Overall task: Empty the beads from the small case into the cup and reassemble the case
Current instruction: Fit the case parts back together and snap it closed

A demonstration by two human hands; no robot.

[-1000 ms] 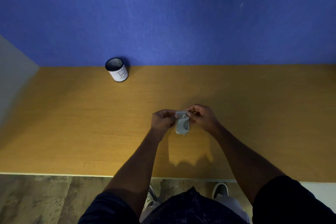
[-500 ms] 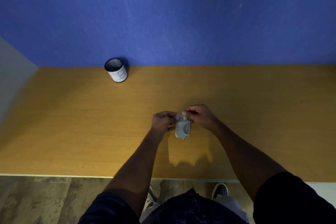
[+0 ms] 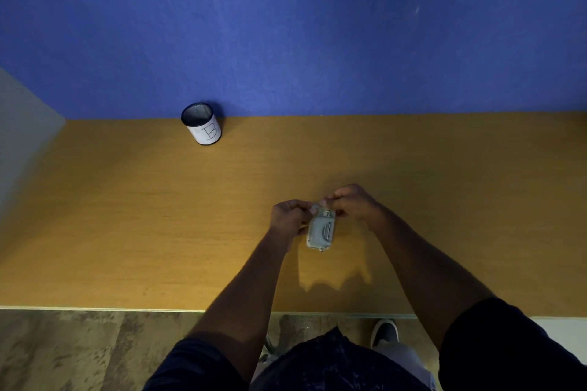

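Note:
A small grey case (image 3: pixel 320 231) hangs above the wooden table (image 3: pixel 158 216), its long side pointing toward me. My left hand (image 3: pixel 290 216) grips its upper left edge. My right hand (image 3: pixel 352 204) pinches the top end from the right. Both sets of fingertips meet at the case's top, hiding that end. No beads are visible. The cup (image 3: pixel 202 123), a dark mesh cylinder with a white label marked "B", stands upright at the back left against the blue wall, far from both hands.
The blue wall (image 3: pixel 317 25) rises right behind the table. A grey side panel (image 3: pixel 19 124) borders the left. The table's near edge (image 3: pixel 95 308) runs above wood-pattern floor, where my shoes (image 3: pixel 384 332) show.
The case has tilted and dropped slightly lower between my hands, showing more of its front face. Both hands stay at its top end.

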